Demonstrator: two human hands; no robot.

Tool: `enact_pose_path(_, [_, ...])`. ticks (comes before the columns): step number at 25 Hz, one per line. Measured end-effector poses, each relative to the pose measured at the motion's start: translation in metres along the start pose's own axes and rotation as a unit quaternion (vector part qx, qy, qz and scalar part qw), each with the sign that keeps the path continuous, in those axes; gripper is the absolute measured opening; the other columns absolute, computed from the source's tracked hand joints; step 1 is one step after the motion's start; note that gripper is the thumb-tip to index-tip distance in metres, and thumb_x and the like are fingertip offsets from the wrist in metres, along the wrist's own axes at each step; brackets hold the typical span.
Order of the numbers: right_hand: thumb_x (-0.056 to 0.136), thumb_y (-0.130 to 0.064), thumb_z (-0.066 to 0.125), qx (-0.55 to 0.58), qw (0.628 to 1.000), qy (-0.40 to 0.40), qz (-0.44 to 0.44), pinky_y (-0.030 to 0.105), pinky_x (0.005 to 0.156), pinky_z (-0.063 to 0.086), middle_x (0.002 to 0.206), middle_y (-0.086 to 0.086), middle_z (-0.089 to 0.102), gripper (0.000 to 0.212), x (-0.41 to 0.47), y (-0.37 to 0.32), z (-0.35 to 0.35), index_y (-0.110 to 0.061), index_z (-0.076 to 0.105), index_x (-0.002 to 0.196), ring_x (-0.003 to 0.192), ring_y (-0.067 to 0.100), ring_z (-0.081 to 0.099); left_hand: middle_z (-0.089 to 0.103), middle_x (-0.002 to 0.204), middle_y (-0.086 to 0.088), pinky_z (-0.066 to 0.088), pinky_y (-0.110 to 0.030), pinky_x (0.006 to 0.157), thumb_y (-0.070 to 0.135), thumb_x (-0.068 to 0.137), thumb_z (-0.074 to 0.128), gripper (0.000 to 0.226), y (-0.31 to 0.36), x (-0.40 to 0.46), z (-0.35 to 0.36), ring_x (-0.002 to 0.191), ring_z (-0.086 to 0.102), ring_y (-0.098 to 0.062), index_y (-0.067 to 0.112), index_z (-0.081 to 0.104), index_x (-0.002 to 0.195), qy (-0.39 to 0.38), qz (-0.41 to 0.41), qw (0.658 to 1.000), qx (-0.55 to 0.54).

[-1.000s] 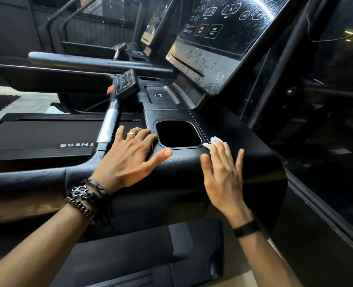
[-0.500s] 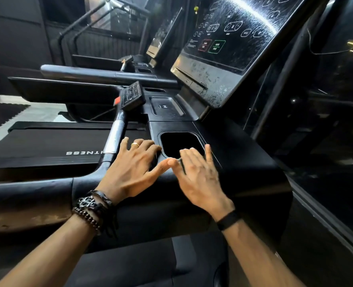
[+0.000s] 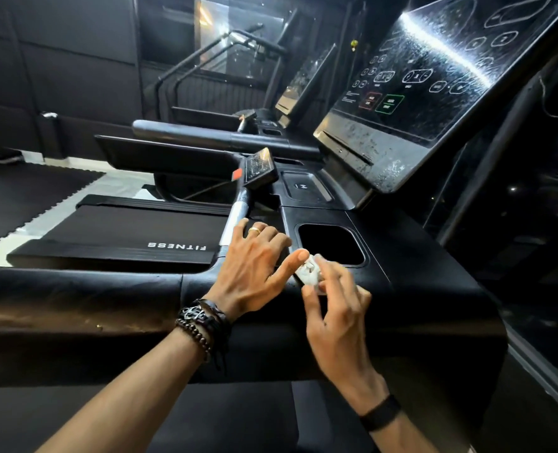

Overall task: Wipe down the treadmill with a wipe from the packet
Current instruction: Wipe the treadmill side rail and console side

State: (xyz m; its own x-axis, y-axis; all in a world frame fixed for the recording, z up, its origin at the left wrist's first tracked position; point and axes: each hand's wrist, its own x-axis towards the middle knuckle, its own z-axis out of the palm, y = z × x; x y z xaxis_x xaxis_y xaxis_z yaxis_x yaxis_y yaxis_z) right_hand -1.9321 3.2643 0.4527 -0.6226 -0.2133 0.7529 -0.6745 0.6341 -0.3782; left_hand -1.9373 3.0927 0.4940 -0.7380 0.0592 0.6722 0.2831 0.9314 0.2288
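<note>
Right hand (image 3: 338,317) pinches a crumpled white wipe (image 3: 310,271) at the near rim of the black treadmill console's rectangular cup well (image 3: 330,243); left hand (image 3: 254,266) rests flat and open beside it. A loose pinch could drop the wipe into the well.

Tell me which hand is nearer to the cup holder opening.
Right. The right hand, pinching the wipe, has its fingertips at the cup holder front rim; the left hand rests beside its left edge.
</note>
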Motion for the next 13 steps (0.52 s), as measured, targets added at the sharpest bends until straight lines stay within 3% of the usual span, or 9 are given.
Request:
enact_pose_path(2, [0.095, -0.019, 0.060, -0.008, 1.000, -0.005, 0.025, 0.045, 0.094, 0.042, 0.116, 0.000, 0.059, 0.034, 0.017, 0.007, 0.001, -0.015, 0.063, 0.129, 0.094, 0.021, 0.065, 0.063, 0.089, 0.009, 0.033, -0.046, 0.103, 0.068, 0.100, 0.006, 0.075, -0.006, -0.007, -0.005, 0.096, 0.055, -0.015, 0.025, 0.066, 0.086, 0.029, -0.017, 0.999, -0.021])
enact_pose_path(5, [0.088, -0.006, 0.071, -0.017, 0.999, -0.034, 0.026, 0.056, 0.083, 0.049, 0.099, -0.003, 0.058, 0.020, 0.025, 0.004, 0.005, -0.015, 0.072, 0.106, 0.082, 0.020, 0.061, 0.063, 0.089, 0.008, 0.035, -0.045, 0.098, 0.065, 0.102, 0.010, 0.072, -0.026, -0.024, -0.018, 0.094, 0.056, -0.018, 0.024, 0.067, 0.086, 0.046, -0.040, 0.998, 0.019])
enact_pose_path(9, [0.080, 0.002, 0.077, 0.031, 0.998, -0.025, -0.049, 0.044, 0.073, 0.054, 0.097, -0.003, 0.057, 0.026, 0.007, -0.042, 0.023, -0.013, 0.071, 0.100, 0.084, 0.009, 0.053, 0.062, 0.088, 0.006, 0.035, -0.042, 0.092, 0.064, 0.102, 0.011, 0.071, -0.058, -0.047, -0.041, 0.090, 0.055, -0.019, 0.023, 0.066, 0.087, 0.048, -0.082, 0.994, 0.062])
enact_pose_path(13, [0.076, 0.004, 0.080, 0.063, 0.993, -0.030, -0.094, 0.035, 0.068, 0.051, 0.097, 0.002, 0.061, 0.030, -0.006, -0.091, 0.051, -0.012, 0.071, 0.099, 0.086, 0.010, 0.045, 0.064, 0.091, 0.004, 0.035, -0.044, 0.093, 0.064, 0.102, 0.009, 0.073, -0.088, -0.077, -0.071, 0.091, 0.056, -0.021, 0.022, 0.067, 0.090, 0.050, -0.106, 0.990, 0.080])
